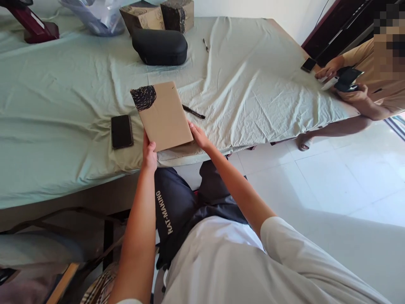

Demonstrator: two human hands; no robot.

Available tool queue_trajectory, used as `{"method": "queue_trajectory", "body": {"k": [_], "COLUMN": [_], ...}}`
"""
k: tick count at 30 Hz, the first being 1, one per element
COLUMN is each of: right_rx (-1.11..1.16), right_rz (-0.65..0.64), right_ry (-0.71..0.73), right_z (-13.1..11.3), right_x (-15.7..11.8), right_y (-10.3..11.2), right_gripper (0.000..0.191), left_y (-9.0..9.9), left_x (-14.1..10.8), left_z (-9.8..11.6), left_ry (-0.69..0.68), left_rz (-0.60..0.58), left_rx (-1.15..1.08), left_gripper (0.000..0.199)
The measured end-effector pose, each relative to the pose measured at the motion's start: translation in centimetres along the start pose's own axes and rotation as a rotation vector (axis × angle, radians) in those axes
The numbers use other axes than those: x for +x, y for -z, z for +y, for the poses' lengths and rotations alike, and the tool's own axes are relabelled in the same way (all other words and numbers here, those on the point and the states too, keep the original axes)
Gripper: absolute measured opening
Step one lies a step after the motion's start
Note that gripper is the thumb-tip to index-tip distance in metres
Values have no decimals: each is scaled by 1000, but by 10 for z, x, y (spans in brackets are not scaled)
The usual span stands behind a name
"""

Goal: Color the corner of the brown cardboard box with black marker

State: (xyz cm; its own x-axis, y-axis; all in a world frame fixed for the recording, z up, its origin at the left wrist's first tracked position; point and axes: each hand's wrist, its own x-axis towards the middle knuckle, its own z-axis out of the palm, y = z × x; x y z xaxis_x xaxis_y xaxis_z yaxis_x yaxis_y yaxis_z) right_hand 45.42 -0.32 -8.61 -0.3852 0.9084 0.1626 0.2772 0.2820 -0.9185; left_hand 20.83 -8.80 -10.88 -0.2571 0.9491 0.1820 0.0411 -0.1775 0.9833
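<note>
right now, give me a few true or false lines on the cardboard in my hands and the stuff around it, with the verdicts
1. The left hand and the right hand both hold the cardboard piece. True.
2. The black scribble is on the cardboard corner nearest the right hand. False: the black scribble covers the far left corner.
3. The phone lies left of the cardboard piece. True.
4. The black pen by the cardboard lies on top of it. False: the black pen is on the cloth, to the right.
5. The black case is farther from the person than the phone. True.
</note>
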Motion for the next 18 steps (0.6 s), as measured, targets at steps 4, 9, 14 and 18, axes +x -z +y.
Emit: {"method": "queue_trajectory", "body": {"k": [4,9,14,18], "right_rx": [-57,-322,-558,-731], "right_rz": [155,299,275,224], "right_ry": [-5,-25,-216,-209], "right_z": [23,32,21,11], "right_x": [-4,16,30,20], "right_y": [6,29,30,21], "right_gripper": [94,56,64,67], "left_y": [-1,-6,-7,-6], "left_x": [2,-2,-1,1], "left_z": [-8,-9,-13,-20], "left_ry": [-73,-67,-79,-97], "left_rz": [32,64,25,49], "left_rx": [34,135,77,-71], "left_gripper": [113,114,133,128]}}
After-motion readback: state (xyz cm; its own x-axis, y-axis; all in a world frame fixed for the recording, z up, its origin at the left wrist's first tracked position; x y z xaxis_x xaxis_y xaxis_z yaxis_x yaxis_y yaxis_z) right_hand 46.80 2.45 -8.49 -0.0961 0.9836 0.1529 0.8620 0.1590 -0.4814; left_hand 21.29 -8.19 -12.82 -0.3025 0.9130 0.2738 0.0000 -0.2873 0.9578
